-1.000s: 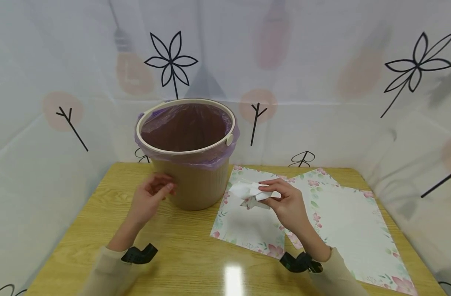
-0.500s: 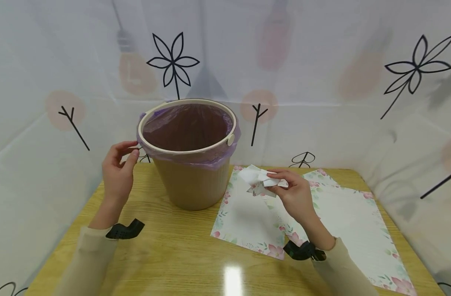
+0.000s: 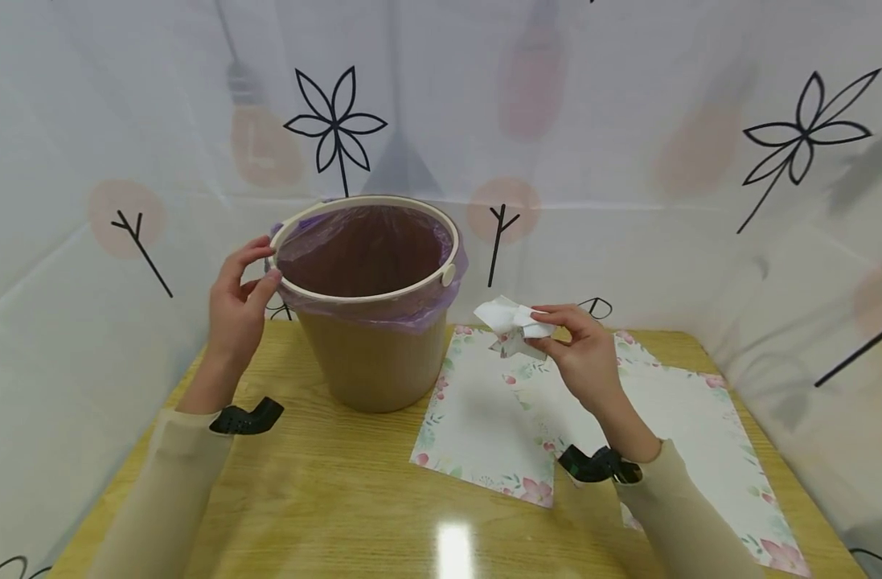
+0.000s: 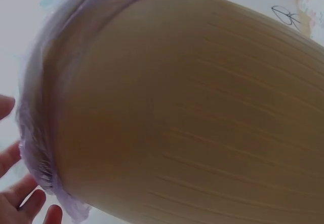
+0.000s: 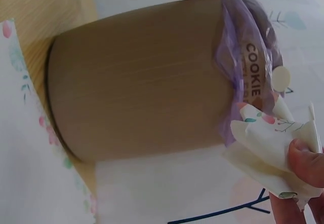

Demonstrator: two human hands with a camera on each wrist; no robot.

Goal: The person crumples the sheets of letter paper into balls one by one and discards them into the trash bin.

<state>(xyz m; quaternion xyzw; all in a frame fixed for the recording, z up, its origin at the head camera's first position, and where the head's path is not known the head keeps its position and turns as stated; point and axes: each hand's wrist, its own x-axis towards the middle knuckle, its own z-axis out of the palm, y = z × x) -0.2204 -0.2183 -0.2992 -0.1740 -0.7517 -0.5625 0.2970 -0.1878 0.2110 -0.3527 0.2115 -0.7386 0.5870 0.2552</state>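
Note:
A beige trash bin (image 3: 371,362), lined with a purple plastic bag (image 3: 404,314), stands at the back left of the table. At the left of its rim is my left hand (image 3: 238,314), with the thumb and fingertips touching the bag-covered edge; its other fingers are loosely bent in the left wrist view. My right hand (image 3: 585,350) pinches a crumpled piece of paper (image 3: 511,322) between thumb and fingers, held up to the right of the bin. In the right wrist view a floral print shows on the crumpled paper (image 5: 273,145).
Flat sheets with floral borders lie on the wooden table (image 3: 339,498): one sheet (image 3: 477,434) right of the bin, others overlapping under and beyond the right arm, such as the right sheet (image 3: 687,434). A patterned cloth (image 3: 592,145) hangs behind and at both sides.
My left hand has gone from the bin's front lower wall up and left to its rim. My right hand has lifted the crumpled paper higher and slightly right.

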